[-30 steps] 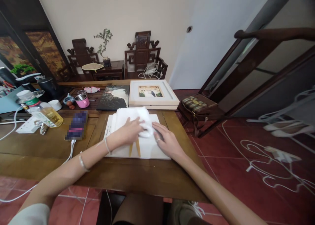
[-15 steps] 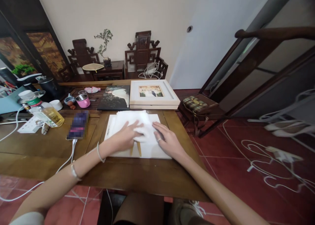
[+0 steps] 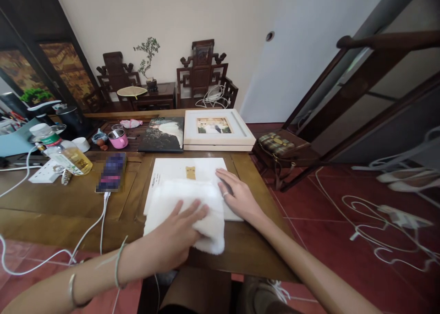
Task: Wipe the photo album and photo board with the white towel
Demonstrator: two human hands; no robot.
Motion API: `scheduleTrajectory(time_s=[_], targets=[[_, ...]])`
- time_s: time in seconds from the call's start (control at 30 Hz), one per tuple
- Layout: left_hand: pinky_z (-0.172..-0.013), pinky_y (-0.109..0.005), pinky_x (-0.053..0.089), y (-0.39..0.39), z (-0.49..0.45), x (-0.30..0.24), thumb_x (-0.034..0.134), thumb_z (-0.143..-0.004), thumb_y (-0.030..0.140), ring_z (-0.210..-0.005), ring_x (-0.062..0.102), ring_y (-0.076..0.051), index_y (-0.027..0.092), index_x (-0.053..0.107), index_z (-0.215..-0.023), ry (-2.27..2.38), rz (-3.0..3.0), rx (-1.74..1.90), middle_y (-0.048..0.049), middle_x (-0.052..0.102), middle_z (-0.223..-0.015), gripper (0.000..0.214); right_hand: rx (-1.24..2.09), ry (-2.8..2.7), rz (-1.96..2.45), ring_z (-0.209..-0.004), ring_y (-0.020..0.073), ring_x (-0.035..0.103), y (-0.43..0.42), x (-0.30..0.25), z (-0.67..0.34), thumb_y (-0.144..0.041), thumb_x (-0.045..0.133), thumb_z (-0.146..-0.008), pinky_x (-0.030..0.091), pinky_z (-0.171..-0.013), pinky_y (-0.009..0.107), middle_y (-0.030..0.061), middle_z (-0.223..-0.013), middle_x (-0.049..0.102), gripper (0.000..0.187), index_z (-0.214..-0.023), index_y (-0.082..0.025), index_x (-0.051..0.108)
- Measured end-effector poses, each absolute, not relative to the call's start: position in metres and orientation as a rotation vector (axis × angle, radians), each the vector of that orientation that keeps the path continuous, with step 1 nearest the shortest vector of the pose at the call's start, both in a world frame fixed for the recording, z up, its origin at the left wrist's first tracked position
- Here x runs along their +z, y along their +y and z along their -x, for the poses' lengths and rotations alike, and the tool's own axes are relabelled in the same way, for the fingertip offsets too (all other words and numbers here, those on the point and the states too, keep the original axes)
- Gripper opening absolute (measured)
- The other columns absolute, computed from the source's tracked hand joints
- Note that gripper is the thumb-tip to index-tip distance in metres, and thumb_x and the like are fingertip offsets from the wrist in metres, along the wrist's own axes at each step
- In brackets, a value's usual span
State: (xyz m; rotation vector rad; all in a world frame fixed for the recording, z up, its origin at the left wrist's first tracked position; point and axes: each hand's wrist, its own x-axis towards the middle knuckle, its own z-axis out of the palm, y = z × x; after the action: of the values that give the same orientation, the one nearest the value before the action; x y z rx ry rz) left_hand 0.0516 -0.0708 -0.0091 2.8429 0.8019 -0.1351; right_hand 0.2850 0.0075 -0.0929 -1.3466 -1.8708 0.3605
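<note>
A white fluffy cloth (image 3: 161,208) covers the lower part of a flat white board (image 3: 170,167) and hangs past its near edge. My left hand (image 3: 185,222) presses on this cloth with its fingers spread; a fold bunches beside the thumb, gathered in the hand's grip. Above the cloth, a small gold-brown mark (image 3: 190,172) shows on the board, and small dark print runs along its left side. My right hand (image 3: 237,192) rests on the board's right side, fingers stretched out, with a ring on one of them.
Behind the board lie a white-framed picture (image 3: 213,140) and a dark picture panel (image 3: 161,135). To the left are a phone (image 3: 112,172) on a white cable, a bottle (image 3: 74,158), a power strip (image 3: 44,172) and a pink cup (image 3: 118,140). The wooden table (image 3: 247,240) ends close to me.
My left hand has pulled the cloth toward me, from the board's upper part to past its near edge. The board's upper area now shows. My right hand stays on the right side.
</note>
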Motion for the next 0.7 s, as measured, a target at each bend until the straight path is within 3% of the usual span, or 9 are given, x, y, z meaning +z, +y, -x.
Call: scheduleTrajectory(time_s=[0.13,0.3,0.47,0.6,0.7], targets=[[-0.112,-0.057,0.021,-0.015,-0.055,-0.011,0.041,-0.068,-0.007,-0.144,0.013,-0.029,0.017,0.056,-0.122,0.925,-2.808,-0.133,-0.0129,0.026,-0.153,0.061,0.361,-1.882,1.358,-0.126,0.0279,0.051,0.007,-0.092,-0.285,-0.030,0.042,-0.089,0.038,-0.109,0.051,0.0149,-0.130,0.060,0.041,-0.120,-0.015,0.063],[-0.111,-0.056,0.022,0.046,-0.060,-0.016,0.035,-0.072,-0.009,-0.144,0.011,-0.026,0.015,0.050,-0.127,1.039,-2.764,-0.092,-0.0140,0.024,-0.153,0.062,0.357,-1.892,1.360,-0.125,0.0278,0.052,0.007,-0.093,-0.285,-0.031,0.042,-0.089,0.038,-0.109,0.051,0.0164,-0.130,0.059,0.041,-0.120,-0.012,0.062],[-0.111,-0.058,0.019,-0.004,-0.055,-0.011,0.042,-0.070,-0.008,-0.144,0.009,-0.031,0.016,0.054,-0.124,0.970,-2.809,-0.209,-0.0140,0.021,-0.154,0.060,0.335,-1.898,1.371,-0.126,0.0279,0.051,0.007,-0.094,-0.285,-0.030,0.041,-0.089,0.039,-0.109,0.050,0.0179,-0.130,0.059,0.043,-0.119,-0.009,0.062],[-0.115,-0.053,0.016,-0.062,-0.042,-0.006,0.046,-0.069,-0.002,-0.145,0.004,-0.029,0.016,0.060,-0.114,0.780,-2.835,-0.200,-0.0102,0.017,-0.156,0.050,0.337,-1.900,1.360,-0.126,0.0279,0.051,0.007,-0.094,-0.285,-0.030,0.040,-0.089,0.038,-0.109,0.050,0.0176,-0.129,0.059,0.042,-0.119,-0.010,0.062],[-0.116,-0.049,0.016,-0.060,-0.035,-0.008,0.044,-0.069,-0.004,-0.145,0.005,-0.025,0.017,0.055,-0.122,0.747,-2.824,-0.164,-0.0081,0.015,-0.156,0.058,0.339,-1.894,1.356,-0.126,0.0284,0.051,0.007,-0.095,-0.285,-0.030,0.041,-0.089,0.038,-0.108,0.052,0.0170,-0.129,0.059,0.041,-0.119,-0.011,0.062]])
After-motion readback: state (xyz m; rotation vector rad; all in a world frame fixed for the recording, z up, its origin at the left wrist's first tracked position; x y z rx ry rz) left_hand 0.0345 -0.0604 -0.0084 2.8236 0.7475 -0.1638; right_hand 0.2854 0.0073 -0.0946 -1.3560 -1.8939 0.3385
